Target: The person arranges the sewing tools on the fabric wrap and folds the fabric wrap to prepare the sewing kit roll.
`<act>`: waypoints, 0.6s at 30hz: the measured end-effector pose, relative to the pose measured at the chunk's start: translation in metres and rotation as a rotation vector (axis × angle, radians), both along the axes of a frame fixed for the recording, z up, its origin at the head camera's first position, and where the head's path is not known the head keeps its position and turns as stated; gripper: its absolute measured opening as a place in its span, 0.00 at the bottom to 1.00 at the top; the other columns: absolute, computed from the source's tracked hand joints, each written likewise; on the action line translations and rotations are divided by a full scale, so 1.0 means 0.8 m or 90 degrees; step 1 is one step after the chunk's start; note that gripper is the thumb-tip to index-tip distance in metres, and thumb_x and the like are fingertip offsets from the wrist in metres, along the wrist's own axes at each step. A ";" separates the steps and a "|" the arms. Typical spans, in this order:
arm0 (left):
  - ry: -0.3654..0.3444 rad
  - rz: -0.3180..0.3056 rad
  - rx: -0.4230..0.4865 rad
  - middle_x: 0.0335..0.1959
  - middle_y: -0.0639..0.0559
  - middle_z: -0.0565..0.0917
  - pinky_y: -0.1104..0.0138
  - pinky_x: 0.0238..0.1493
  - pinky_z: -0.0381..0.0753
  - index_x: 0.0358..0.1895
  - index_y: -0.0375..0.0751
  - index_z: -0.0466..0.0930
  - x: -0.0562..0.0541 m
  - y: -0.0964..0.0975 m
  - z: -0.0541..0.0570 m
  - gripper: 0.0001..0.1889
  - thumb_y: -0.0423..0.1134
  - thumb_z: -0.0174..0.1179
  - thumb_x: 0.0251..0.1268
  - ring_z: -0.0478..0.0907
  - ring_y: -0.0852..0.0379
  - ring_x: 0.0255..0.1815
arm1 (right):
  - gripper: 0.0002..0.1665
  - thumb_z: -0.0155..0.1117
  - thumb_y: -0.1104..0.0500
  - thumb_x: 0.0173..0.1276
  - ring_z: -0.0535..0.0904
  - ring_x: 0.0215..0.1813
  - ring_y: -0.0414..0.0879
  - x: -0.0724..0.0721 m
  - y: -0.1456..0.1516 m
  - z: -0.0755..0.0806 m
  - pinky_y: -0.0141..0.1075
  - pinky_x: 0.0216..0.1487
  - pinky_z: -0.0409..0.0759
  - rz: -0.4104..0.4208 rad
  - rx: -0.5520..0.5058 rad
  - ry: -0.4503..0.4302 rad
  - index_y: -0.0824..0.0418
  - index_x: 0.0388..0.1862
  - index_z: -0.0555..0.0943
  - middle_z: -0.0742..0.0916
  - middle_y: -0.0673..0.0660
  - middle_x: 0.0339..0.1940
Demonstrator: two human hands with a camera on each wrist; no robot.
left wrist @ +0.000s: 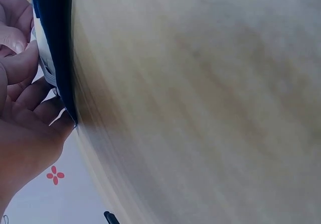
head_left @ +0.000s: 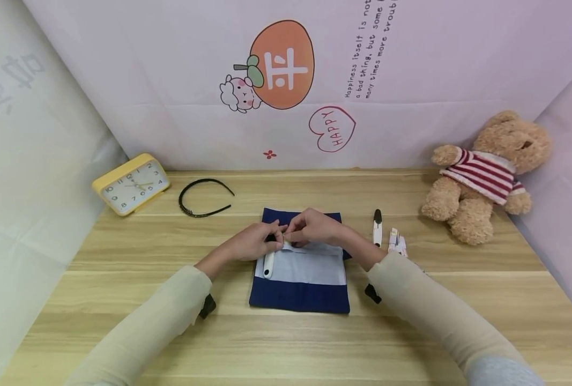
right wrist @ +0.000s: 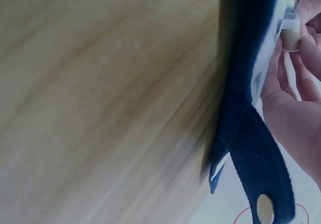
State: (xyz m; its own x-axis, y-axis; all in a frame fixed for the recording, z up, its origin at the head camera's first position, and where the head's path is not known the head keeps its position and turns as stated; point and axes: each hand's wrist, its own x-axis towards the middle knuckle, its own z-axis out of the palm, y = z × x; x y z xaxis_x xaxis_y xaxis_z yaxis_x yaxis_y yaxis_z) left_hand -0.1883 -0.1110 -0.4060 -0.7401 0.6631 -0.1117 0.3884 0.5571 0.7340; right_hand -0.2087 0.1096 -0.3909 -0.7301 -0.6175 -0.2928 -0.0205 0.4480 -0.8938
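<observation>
A navy fabric pouch (head_left: 300,297) with a pale lining lies unfolded on the table. My left hand (head_left: 254,241) is over its upper left part, and thumb and finger pinch a pale strip (right wrist: 291,21) sewn across the lining. My right hand (head_left: 314,228) meets it there and pinches a small beige cylinder (right wrist: 291,39) beside the strip. Fingers hide part of the cylinder, so its kind is unclear. A white-handled tool (head_left: 268,265) lies on the lining below my left hand, its upper end hidden. A navy strap with a metal snap (right wrist: 265,209) hangs off the pouch's side.
Right of the pouch lie a white tool with a black tip (head_left: 377,228) and a small pale printed item (head_left: 398,242), partly behind my right forearm. A black headband (head_left: 184,206) and a yellow clock (head_left: 133,185) are at back left; a teddy bear (head_left: 483,177) sits at back right.
</observation>
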 end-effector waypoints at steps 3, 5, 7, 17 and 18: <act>-0.005 0.002 -0.003 0.73 0.40 0.69 0.51 0.76 0.58 0.36 0.42 0.79 -0.001 0.000 0.000 0.06 0.32 0.57 0.76 0.51 0.43 0.80 | 0.09 0.61 0.64 0.76 0.85 0.44 0.49 0.000 0.000 -0.001 0.41 0.48 0.85 -0.005 0.004 -0.001 0.68 0.44 0.87 0.87 0.59 0.45; -0.008 0.006 -0.006 0.73 0.40 0.68 0.52 0.75 0.60 0.36 0.42 0.79 -0.001 0.001 0.000 0.06 0.33 0.57 0.77 0.51 0.44 0.80 | 0.10 0.61 0.64 0.76 0.86 0.44 0.49 0.000 -0.001 -0.002 0.41 0.48 0.85 -0.010 0.014 0.002 0.67 0.44 0.87 0.87 0.59 0.46; -0.009 0.005 -0.005 0.73 0.38 0.68 0.53 0.74 0.61 0.37 0.42 0.79 -0.002 0.001 -0.001 0.06 0.33 0.56 0.77 0.51 0.44 0.80 | 0.10 0.61 0.63 0.76 0.86 0.44 0.49 0.000 -0.001 -0.002 0.41 0.48 0.85 -0.010 0.021 0.005 0.67 0.44 0.87 0.87 0.58 0.46; -0.007 0.000 0.002 0.75 0.32 0.62 0.58 0.59 0.68 0.35 0.42 0.77 0.000 0.000 0.000 0.08 0.33 0.55 0.78 0.52 0.42 0.80 | 0.10 0.60 0.64 0.76 0.74 0.29 0.44 -0.006 -0.002 -0.003 0.36 0.36 0.76 0.052 0.019 0.005 0.67 0.40 0.87 0.82 0.55 0.29; -0.009 0.002 0.003 0.75 0.33 0.63 0.58 0.59 0.68 0.35 0.42 0.77 0.000 0.000 0.001 0.08 0.33 0.56 0.78 0.52 0.42 0.80 | 0.10 0.60 0.64 0.76 0.71 0.26 0.44 -0.005 -0.003 -0.002 0.35 0.34 0.73 0.057 0.027 0.011 0.67 0.39 0.87 0.81 0.55 0.27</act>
